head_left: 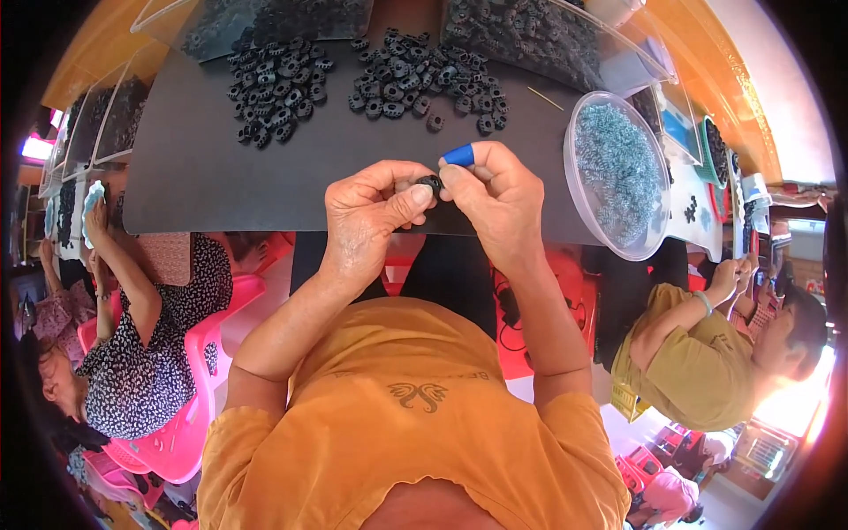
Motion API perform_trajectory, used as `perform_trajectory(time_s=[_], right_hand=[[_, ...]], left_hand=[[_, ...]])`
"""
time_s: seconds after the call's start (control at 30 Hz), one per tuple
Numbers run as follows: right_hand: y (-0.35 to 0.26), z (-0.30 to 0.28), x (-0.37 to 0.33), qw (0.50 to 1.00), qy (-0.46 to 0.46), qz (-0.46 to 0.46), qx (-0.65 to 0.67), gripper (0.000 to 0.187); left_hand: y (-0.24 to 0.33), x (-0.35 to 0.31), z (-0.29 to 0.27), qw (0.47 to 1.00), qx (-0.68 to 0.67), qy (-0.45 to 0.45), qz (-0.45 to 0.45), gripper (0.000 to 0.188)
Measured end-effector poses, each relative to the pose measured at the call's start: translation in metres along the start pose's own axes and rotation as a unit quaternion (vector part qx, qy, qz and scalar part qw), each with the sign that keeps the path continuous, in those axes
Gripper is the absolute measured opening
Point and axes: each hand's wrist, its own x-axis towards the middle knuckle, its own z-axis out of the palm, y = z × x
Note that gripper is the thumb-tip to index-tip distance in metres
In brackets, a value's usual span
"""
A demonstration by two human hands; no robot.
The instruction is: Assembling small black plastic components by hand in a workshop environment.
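Between my hands, just above the table's near edge, is a small black plastic part (430, 183) with a toothed outline. My left hand (375, 208) pinches it between thumb and fingers. The thumb and forefinger of my right hand (495, 199) are closed together at its right side; whether they hold some tiny piece I cannot make out. A blue finger cot (458, 156) covers one right fingertip. Beyond my hands lie a left pile (278, 88) and a right pile (415, 75) of similar black parts on the dark tabletop (194, 168).
A round clear tub (579, 190) of small pale-blue, spring-like pieces stands at the right edge. Clear bins (530, 40) of black parts line the back. A thin stick (545, 98) lies near the tub. Co-workers sit at left (141, 371) and right (698, 362).
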Motion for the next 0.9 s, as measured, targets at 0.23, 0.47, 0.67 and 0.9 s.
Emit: perform_trajectory(time_s=[0.23, 0.47, 0.67, 0.9], right_hand=[[-0.003, 0.005, -0.003, 1.0, 0.014, -0.021, -0.011, 0.009], [0.008, 0.0, -0.007, 0.992, 0.001, -0.08, -0.1, 0.008], [-0.002, 0.004, -0.009, 0.996, 0.017, -0.061, -0.061, 0.012], [0.016, 0.016, -0.016, 0.992, 0.061, -0.105, 0.022, 0.014]], left_hand=[[0.0, -0.001, 0.0, 1.0, 0.011, 0.008, 0.005, 0.017], [-0.002, -0.003, -0.002, 0.999, 0.038, 0.008, 0.017, 0.017], [0.001, -0.003, 0.0, 0.999, 0.036, 0.01, 0.009, 0.017], [0.002, -0.005, 0.001, 0.999, 0.023, 0.03, 0.001, 0.016]])
